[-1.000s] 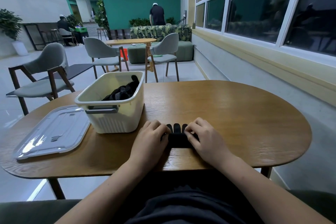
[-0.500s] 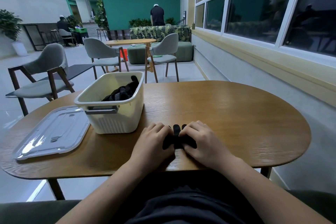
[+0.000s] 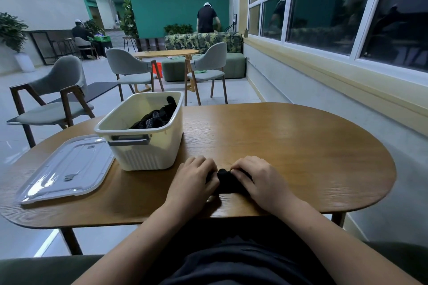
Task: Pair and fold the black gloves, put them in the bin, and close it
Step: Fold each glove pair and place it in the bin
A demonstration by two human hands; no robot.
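Both hands are low on the surface [image 3: 301,157] near its front edge, close together w/ only a small gap btwn them. Left hand [image 3: 194,178] & right hand [image 3: 257,179] each have fingers curled down onto the black gloves [image 3: 228,183], one hand per end. The bundle sits btwn & partly under them, a bit of cloth poking up in the gap. Can't tell how tight the grip is.

Handling, as a judgement: knit cloth, v. light, soft, no stiffness. It won't break or slip, but prob springs open if let go. Best taken across the whole fold, thumb under & fingers over, pinched mid-bundle so the layers stay stacked. One hand shd do for the carry.

Lid [image 3: 67,169] lies flat, well left of the left hand. Bin [image 3: 148,152] stands just ahead-left of the left hand, open, w/ dark fabric [image 3: 155,119] inside, likely more gloves.
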